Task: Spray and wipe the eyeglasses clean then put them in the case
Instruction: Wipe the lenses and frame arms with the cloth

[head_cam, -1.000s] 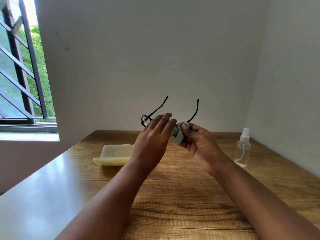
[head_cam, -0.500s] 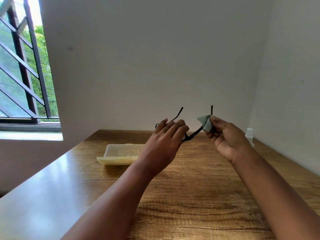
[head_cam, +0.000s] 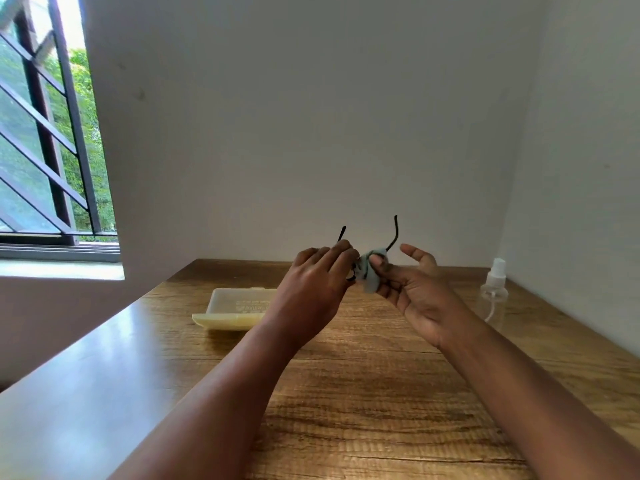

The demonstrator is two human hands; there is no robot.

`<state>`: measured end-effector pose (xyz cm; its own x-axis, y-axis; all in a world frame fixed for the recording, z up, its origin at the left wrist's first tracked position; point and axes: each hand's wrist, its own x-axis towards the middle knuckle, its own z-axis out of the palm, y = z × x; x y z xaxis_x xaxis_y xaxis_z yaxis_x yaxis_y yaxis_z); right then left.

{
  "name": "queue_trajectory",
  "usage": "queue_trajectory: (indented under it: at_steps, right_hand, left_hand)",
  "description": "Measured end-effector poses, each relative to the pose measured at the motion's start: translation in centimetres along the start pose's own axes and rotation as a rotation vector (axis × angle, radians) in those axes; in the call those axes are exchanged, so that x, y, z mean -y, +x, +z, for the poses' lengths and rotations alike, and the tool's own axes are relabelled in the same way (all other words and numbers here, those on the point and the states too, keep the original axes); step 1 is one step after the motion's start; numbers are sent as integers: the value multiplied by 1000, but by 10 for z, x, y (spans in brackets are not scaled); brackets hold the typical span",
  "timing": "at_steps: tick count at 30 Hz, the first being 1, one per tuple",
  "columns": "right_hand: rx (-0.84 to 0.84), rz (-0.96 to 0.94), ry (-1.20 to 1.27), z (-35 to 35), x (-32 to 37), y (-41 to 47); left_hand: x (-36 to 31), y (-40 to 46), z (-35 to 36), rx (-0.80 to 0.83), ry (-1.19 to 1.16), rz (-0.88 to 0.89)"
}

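Lightly, my left hand (head_cam: 313,284) pinches the glasses (head_cam: 394,233) by the frame above the surface (head_cam: 346,393); my right hand (head_cam: 412,289) presses the soft cloth (head_cam: 369,275) on one lens. They're light, thin, fragile: rims only.

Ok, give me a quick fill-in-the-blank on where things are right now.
1. The left hand holds the black-framed eyeglasses above the wooden ____.
2. The right hand presses a grey-green ____ against the eyeglasses.
3. The clear plastic spray bottle stands on the table's ____ side.
4. The pale yellow case lies with its lid ____.

Missing words: table; cloth; right; open
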<state>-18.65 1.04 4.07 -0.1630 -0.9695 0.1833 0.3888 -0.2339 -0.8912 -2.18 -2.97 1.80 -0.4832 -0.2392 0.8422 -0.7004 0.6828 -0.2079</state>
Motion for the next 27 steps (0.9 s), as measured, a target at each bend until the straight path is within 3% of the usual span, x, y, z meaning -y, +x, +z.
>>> queue_trajectory:
  at_steps: [6,18,27]
  right_hand:
    - [53,-23,-20,1,-1,-3]
    - [-297,-100,149,-32,22,22]
    - [-312,-271,-5,-42,32,19]
  left_hand:
    - [-1,2,-3,22,-25,-9]
    - [-11,2,-11,104,-198,29]
    - [-11,1,-16,140,-250,68]
